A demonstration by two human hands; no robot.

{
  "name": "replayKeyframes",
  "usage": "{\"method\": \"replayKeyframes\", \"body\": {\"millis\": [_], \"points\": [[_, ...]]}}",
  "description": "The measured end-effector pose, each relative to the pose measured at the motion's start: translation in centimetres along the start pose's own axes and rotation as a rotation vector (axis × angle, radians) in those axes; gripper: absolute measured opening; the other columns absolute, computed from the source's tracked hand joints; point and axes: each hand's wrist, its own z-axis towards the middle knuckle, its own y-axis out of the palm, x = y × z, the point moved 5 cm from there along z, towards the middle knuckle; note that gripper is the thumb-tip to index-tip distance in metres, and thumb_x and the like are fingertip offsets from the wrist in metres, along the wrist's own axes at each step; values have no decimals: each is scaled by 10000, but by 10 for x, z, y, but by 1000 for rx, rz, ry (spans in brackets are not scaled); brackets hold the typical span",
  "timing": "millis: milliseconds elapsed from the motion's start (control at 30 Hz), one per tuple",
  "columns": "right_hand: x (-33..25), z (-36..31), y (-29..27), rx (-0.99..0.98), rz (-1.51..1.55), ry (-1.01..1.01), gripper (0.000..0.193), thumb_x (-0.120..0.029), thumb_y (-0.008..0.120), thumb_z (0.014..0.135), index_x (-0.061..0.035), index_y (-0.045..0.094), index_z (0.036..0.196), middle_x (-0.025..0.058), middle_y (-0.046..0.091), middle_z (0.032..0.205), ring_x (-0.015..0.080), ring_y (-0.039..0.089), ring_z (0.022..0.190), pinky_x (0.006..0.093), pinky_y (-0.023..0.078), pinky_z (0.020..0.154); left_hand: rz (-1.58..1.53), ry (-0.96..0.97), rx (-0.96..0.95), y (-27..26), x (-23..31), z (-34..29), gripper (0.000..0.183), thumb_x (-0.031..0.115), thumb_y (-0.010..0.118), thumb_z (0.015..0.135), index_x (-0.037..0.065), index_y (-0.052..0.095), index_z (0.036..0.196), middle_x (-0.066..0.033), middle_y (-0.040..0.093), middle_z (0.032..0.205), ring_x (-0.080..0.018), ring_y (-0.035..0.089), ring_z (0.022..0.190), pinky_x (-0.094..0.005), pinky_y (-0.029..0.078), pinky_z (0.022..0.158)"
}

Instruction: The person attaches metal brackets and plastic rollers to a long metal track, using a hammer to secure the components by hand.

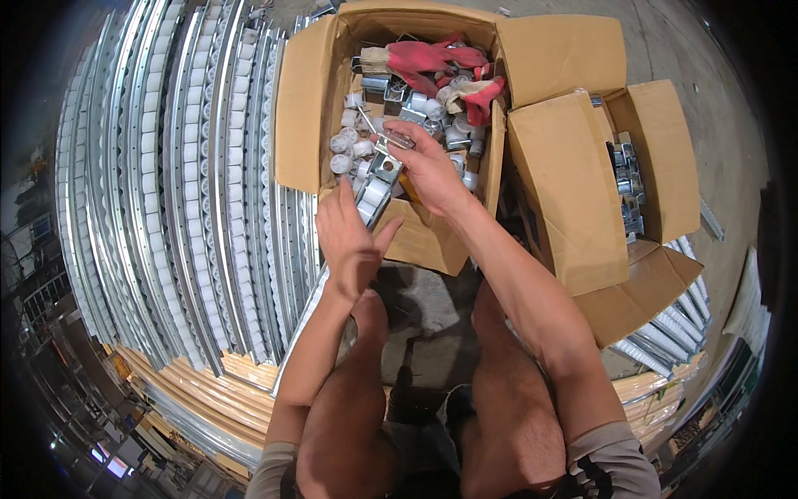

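Head view: grasping a metal piece point(401, 141) at the end of a roller rail point(376, 193) with the right hand point(428, 170), over the large box point(306, 108); laying the left hand point(345, 233) over the rail, impossible to tell whether clasping. Inside the large box: white rollers point(341, 163), red-and-white gloves point(428, 60). Right of it: smaller box point(573, 191) containing metal brackets point(629, 179).

We list: short grey-beige sleeves point(613, 441), ending above the elbow, the right one bearing black markings point(594, 476); left hand point(345, 229), bare; right hand point(428, 166), bare; forearms point(524, 291), bare; legs point(515, 416), bare.
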Motion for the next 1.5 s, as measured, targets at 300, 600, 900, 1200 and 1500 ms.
{"method": "replayKeyframes", "body": {"millis": [300, 600, 900, 1200, 1500], "points": [[-3, -1, -2, -40, -50, -47, 369, -68, 579, 1007, -20, 517, 1368, 83, 608, 1298, 167, 580, 1200, 303, 445, 1030, -26, -66, -74, 22, -7, 26, 741, 453, 881, 711, -55, 634, 1190, -240, 670, 1113, -451, 587, 1128, -517, 369, 1105], [-5, 1, -3, 2, -49, -20, 376, -96, 623, 989, -5, 532, 1342, 63, 607, 1211, 140, 569, 1113, 288, 469, 952, -73, -139, -119, 16, -10, 31, 720, 379, 882, 737, -54, 629, 1252, -271, 673, 1123, -426, 620, 1126, -487, 467, 1004], [-6, -1, -4, 32, -67, -9, 387, -122, 629, 1000, -1, 533, 1354, 61, 591, 1223, 140, 543, 1146, 287, 450, 982, -138, -143, -172, 15, -9, 34, 701, 379, 885, 734, -6, 626, 1259, -248, 675, 1171, -443, 586, 1164, -486, 446, 1020], [-7, -5, 2, 57, -96, -18, 384, -149, 645, 1003, -22, 525, 1345, 45, 576, 1215, 135, 540, 1086, 284, 455, 940, -158, -198, -215, 14, -11, 35, 706, 402, 870, 746, 30, 608, 1287, -223, 669, 1236, -483, 507, 1278, -513, 390, 1100], [-17, -8, 5, -5, -167, -15, 393, -159, 656, 996, -35, 522, 1344, 37, 589, 1152, 122, 553, 981, 276, 476, 865, -121, -118, -136, 11, -6, 35, 757, 401, 884, 745, -17, 596, 1306, -270, 669, 1196, -425, 622, 1144, -467, 476, 996]]}}
